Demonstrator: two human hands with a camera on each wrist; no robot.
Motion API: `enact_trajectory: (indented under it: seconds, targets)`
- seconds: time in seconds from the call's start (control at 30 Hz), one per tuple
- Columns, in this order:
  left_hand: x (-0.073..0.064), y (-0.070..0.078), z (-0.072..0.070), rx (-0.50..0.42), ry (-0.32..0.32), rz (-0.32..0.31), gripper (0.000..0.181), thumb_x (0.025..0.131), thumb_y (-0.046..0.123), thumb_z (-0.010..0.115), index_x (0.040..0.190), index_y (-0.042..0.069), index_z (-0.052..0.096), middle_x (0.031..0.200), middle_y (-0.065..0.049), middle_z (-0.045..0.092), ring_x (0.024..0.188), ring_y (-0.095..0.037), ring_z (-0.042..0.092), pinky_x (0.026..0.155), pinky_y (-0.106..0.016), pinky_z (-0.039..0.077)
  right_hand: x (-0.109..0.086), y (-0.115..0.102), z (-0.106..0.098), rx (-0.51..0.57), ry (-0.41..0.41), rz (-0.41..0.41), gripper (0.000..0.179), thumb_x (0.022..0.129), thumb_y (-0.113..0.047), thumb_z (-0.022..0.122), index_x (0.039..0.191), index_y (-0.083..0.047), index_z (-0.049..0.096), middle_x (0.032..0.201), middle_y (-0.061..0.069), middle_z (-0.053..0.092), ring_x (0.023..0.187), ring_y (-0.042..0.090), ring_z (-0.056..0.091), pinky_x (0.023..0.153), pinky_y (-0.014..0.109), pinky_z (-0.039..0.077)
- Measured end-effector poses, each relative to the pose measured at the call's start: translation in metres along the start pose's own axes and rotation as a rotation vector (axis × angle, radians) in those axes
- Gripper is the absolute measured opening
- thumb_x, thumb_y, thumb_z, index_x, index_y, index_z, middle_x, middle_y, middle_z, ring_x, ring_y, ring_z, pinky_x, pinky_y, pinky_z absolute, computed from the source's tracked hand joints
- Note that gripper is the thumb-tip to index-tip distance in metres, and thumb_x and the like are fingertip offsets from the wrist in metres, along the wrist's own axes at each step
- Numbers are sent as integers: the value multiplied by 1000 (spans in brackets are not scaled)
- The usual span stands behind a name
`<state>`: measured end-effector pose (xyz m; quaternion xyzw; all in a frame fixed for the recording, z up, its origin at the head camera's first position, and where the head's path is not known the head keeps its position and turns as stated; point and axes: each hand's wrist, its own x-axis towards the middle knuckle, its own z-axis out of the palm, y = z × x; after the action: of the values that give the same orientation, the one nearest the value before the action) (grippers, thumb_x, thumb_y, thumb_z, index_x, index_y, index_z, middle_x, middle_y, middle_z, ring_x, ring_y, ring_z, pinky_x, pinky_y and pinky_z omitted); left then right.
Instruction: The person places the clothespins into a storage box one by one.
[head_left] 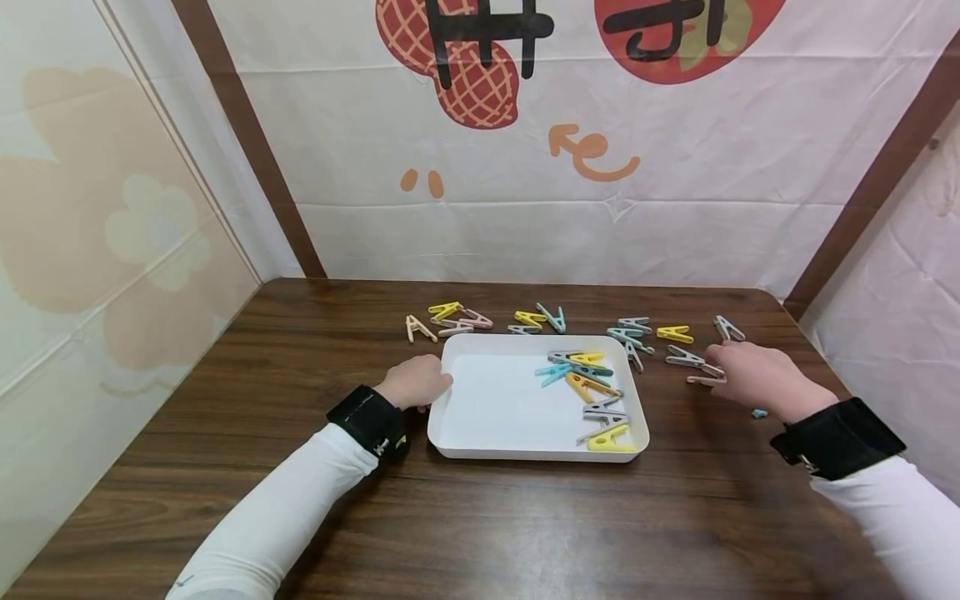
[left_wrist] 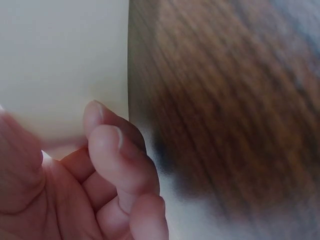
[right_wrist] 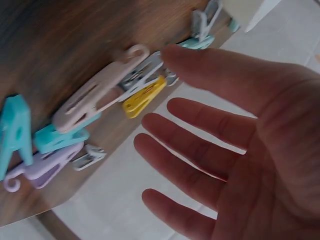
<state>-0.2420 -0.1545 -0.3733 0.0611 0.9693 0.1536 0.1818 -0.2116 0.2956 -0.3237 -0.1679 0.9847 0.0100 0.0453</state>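
Observation:
A white tray (head_left: 487,404) lies on the table with several yellow, orange, blue and grey clothespins along its right side. At the tray's left rim, my left hand (head_left: 417,382) grips the edge with curled fingers (left_wrist: 120,155). My right hand (head_left: 768,379) is at the table's right side, over a loose group of clothespins. In the right wrist view its fingers (right_wrist: 200,145) are spread and hold nothing. A pink clothespin (right_wrist: 90,95) lies near the thumb tip, with a yellow clothespin (right_wrist: 145,97) and a purple clothespin (right_wrist: 50,165) close by.
Behind the tray, more clothespins lie scattered, among them a cream clothespin (head_left: 420,328) and a yellow clothespin (head_left: 530,318). A grey clothespin (head_left: 727,328) lies just beyond my right hand. Printed cloth (head_left: 480,242) hangs behind the wooden table (head_left: 540,525) and at both sides.

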Motion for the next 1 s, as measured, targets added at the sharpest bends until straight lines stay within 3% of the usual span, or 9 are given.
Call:
enact_trajectory:
  seconds: [0.23, 0.33, 0.73, 1.0]
  targets:
    - [-3, 4, -3, -1, -16, -25, 29, 99, 20, 45, 107, -2, 62, 65, -8, 60, 52, -18, 60, 51, -29, 40, 6, 13, 11, 43, -17, 51, 33, 80, -14, 76, 104, 5, 64, 86, 12, 64, 73, 25, 59, 58, 42, 47]
    - [-3, 3, -3, 0, -16, -25, 29, 99, 20, 45, 109, -2, 61, 66, -8, 59, 52, -18, 60, 52, -30, 42, 9, 15, 17, 61, -27, 53, 28, 81, -15, 75, 99, 4, 63, 83, 10, 62, 71, 23, 56, 58, 42, 46]
    - [-2, 1, 0, 4, 6, -4, 31, 100, 23, 45, 109, -2, 62, 65, -7, 60, 51, -18, 59, 51, -30, 39, 18, 17, 28, 47, -1, -5, 19, 84, -14, 75, 83, -4, 59, 73, 3, 51, 64, 19, 47, 55, 37, 40]
    - [-3, 3, -2, 2, -3, -7, 32, 100, 23, 45, 112, -3, 61, 68, -7, 60, 53, -18, 60, 51, -30, 40, 19, 14, 29, 14, 3, -35, 16, 83, -11, 75, 81, -5, 60, 73, 3, 52, 64, 18, 50, 54, 38, 43]
